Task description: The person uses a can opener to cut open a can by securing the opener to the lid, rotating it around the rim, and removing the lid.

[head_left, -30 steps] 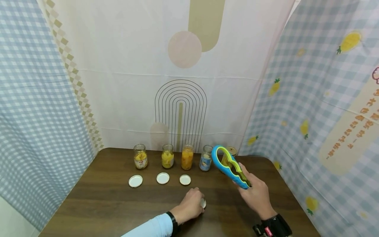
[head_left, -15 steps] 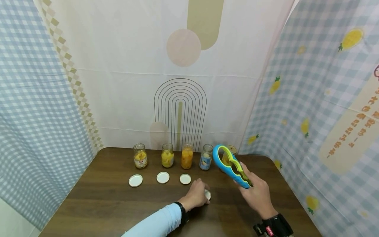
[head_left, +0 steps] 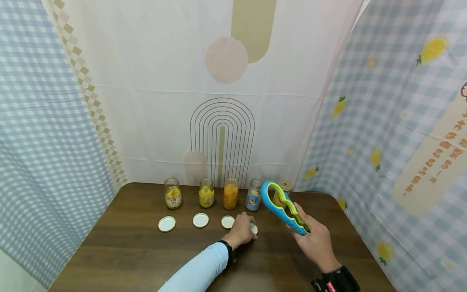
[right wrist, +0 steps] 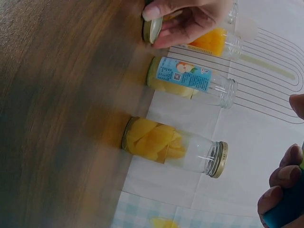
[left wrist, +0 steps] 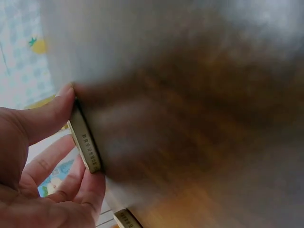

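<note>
My left hand [head_left: 240, 230] pinches a jar lid [head_left: 254, 228] between thumb and fingers, white inside facing up. The left wrist view shows that lid's gold rim [left wrist: 85, 142] edge-on, right at the tabletop. Beyond it stands an uncapped glass jar with a blue label [head_left: 253, 196]. In my right hand [head_left: 316, 245] is a blue and green jar opener [head_left: 271, 202], held up over the table by its narrow end. Behind the opener, partly covered by it, a jar of yellow fruit wears a gold lid [right wrist: 219, 160]; the right wrist view shows it whole.
Along the back edge of the brown table [head_left: 127, 251] stand uncapped fruit jars: one at the left [head_left: 173, 194], a yellow one [head_left: 206, 194] and an orange one [head_left: 230, 194]. In front of them lie a left lid [head_left: 166, 224], a middle lid [head_left: 200, 220] and a right lid [head_left: 228, 222].
My left hand has slid forward across the table with the lid, first slightly to the right, ending beside the row of lids. The right hand and the jar opener have barely moved.
</note>
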### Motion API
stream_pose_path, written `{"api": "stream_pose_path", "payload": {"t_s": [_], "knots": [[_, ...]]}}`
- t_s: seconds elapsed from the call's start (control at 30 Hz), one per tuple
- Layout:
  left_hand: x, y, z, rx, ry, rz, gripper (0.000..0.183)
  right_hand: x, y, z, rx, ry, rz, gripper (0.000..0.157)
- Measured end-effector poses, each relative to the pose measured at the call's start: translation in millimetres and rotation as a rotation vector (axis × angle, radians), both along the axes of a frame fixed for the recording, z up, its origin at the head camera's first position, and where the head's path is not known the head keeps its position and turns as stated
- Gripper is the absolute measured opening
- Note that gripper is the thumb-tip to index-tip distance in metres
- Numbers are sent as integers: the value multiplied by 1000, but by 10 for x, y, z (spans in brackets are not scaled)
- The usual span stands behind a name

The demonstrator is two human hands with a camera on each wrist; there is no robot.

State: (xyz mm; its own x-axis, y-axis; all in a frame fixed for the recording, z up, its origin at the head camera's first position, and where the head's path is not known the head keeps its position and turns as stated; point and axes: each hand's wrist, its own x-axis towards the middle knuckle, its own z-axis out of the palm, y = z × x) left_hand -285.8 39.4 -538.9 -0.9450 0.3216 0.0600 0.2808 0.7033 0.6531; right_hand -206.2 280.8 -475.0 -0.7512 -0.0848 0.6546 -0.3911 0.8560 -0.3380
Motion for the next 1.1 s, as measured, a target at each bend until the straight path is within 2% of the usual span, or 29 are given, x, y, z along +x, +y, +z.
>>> {"api": "stream_pose_path", "payload": {"t_s": [0.23, 0.47, 0.63, 0.93, 1.1], "knots": [[-81, 73, -3, -27, 16, 19, 44, 0, -2, -11, -6, -3, -12, 83], [-132, 113, 48, -112, 28, 30, 45, -17, -26, -20, -19, -6, -22, 81], [-130, 106, 56, -159, 44, 27, 47, -2, -61, -43, -26, -31, -31, 80], [-135, 125, 38, -161, 33, 35, 48, -21, -105, -64, -20, -36, -23, 80], [-139, 124, 36, -196, 59, 32, 48, -22, -121, -73, -12, -50, -24, 79]]}}
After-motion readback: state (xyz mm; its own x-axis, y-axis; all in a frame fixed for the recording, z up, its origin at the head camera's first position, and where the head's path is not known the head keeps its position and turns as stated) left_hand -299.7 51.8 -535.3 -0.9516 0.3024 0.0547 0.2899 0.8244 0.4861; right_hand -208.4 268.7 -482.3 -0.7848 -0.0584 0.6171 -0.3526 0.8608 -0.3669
